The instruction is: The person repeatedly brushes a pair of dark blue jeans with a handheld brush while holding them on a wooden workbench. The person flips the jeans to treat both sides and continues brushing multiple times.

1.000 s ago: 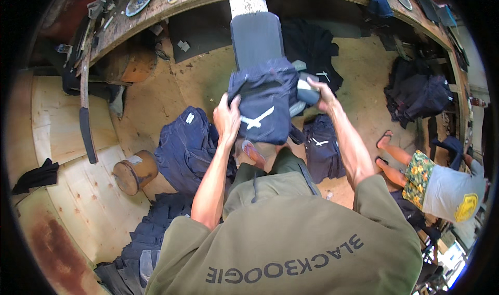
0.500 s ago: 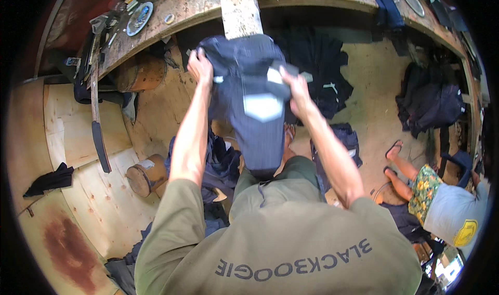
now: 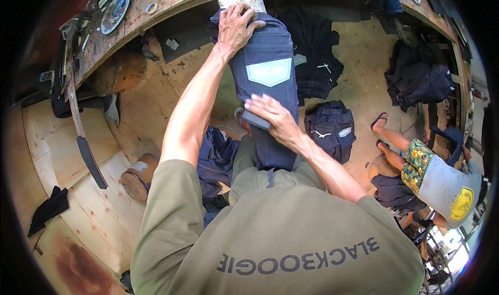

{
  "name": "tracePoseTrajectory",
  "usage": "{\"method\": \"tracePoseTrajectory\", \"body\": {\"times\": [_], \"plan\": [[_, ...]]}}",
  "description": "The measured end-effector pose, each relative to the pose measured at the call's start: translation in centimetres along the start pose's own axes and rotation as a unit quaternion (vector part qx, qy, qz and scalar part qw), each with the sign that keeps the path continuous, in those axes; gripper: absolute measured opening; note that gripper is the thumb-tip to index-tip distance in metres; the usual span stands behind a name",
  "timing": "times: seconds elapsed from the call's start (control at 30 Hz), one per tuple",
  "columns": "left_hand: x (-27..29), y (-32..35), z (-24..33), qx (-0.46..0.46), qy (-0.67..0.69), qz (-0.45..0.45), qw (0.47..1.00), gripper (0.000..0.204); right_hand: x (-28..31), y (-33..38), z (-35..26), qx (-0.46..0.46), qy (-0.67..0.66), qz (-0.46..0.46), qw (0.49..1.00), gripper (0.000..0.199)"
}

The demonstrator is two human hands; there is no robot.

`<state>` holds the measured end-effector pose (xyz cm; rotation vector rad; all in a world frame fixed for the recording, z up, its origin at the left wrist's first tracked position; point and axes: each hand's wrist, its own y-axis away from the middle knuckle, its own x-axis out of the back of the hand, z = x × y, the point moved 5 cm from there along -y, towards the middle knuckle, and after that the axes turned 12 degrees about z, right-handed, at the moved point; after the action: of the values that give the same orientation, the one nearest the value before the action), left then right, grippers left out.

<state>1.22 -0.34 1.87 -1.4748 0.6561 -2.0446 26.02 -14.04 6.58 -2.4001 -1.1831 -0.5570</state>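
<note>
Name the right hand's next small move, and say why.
Perhaps slide the dark block across the denim garment below its pale pocket: the right hand holds the block over that stretch, while the left hand rests on the garment's far end, seemingly steadying it.

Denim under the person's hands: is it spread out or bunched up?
Mostly spread out: the denim lies lengthwise, largely flat, its pale pocket patch fully visible.

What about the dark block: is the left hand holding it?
No, the right hand holds the dark block, while the left hand rests on the blue garment.
</note>
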Motion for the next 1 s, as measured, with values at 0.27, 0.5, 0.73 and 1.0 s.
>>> {"method": "tracePoseTrajectory", "body": {"times": [0.27, 0.5, 0.73, 1.0], "plan": [[-2.0, -1.6, -2.0, 0.075, 0.016, -0.100, 0.992, 0.044, 1.5, -2.7, 3.0, -0.013, -0.006, 0.010, 1.000, 0.077], [-1.1, -3.1, -0.9, 0.026, 0.034, -0.015, 0.999, 0.035, 1.9, -1.5, 3.6, -0.094, -0.180, -0.070, 0.977, 0.071], [-1.3, -2.8, 0.1, -0.036, 0.040, 0.009, 0.999, 0.034, 3.1, -1.5, 4.0, -0.106, -0.235, -0.169, 0.951, 0.073], [-2.1, -3.4, 0.5, -0.026, 0.044, -0.008, 0.999, 0.029, 3.2, 0.4, 4.8, -0.105, -0.208, -0.151, 0.961, 0.043]]}}
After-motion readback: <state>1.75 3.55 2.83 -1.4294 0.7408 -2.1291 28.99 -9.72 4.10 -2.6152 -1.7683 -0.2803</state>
